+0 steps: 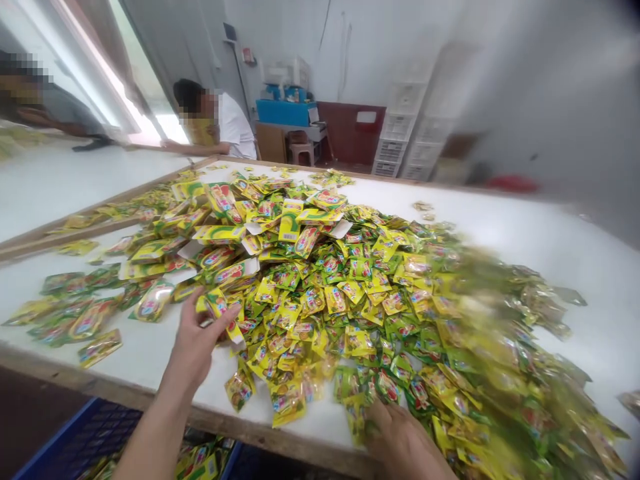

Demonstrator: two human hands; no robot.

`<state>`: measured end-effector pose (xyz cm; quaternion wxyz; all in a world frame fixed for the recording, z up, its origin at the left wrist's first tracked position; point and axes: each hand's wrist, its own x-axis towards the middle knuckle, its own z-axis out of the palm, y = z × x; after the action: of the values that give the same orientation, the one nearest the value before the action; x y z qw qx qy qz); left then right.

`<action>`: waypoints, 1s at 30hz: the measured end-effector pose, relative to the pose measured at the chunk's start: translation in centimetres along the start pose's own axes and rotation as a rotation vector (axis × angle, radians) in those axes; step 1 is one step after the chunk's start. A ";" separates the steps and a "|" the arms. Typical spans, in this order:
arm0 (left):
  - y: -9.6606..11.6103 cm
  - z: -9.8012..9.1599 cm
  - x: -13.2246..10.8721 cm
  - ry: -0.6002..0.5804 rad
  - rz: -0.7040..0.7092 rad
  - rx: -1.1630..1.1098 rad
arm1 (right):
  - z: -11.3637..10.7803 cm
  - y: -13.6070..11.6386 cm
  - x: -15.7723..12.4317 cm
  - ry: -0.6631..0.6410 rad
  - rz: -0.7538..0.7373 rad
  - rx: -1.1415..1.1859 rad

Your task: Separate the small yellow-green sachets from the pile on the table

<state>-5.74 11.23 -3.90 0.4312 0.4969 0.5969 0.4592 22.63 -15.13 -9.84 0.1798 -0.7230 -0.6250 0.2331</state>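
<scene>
Both reach forward: left hand [197, 341] pinches a packet [219, 307], right hand [400, 435] lies flat on the pile [360, 293].

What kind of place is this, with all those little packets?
Probably a packing or sorting workshop: a heap of yellow-green packets on a long white table, stacked white crates, another person nearby.

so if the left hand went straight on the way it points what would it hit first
The left hand points up and right at the near edge of the pile. A yellow packet at its fingers looks first in line, though depth is unclear.
</scene>
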 end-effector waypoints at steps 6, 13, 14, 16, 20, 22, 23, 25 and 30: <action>0.5 9.2 -11.1 -0.325 -0.335 -0.542 | -3.3 -3.7 1.6 0.102 0.054 0.724; -0.9 10.8 -13.0 -0.559 -0.034 0.011 | -4.8 -3.1 3.3 0.154 0.137 0.963; -1.2 10.4 -13.0 -0.621 0.086 0.149 | -5.3 -2.4 3.1 0.099 0.154 0.978; -1.7 10.1 -13.5 -0.780 0.232 0.304 | -6.0 -1.5 2.9 -0.003 0.149 0.977; -2.9 11.1 -15.3 -0.912 0.161 0.266 | -5.7 -1.6 3.5 0.089 0.081 0.915; -3.5 11.7 -15.7 -0.911 0.049 0.125 | -4.9 -2.1 4.2 0.325 0.101 0.874; -3.8 11.9 -15.8 -0.930 -0.007 0.042 | -4.4 -2.3 4.5 0.438 0.107 0.845; -4.1 11.9 -15.8 -0.978 -0.101 -0.097 | -3.1 -2.7 5.0 0.568 0.067 0.772; -4.1 11.0 -16.2 -0.895 -0.229 -0.211 | -0.8 -3.0 5.2 0.557 -0.088 0.553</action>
<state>6.30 -3.80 -9.20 0.7422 0.5304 0.3532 0.2075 21.15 -9.51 -8.11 0.5402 -0.6553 -0.4964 0.1797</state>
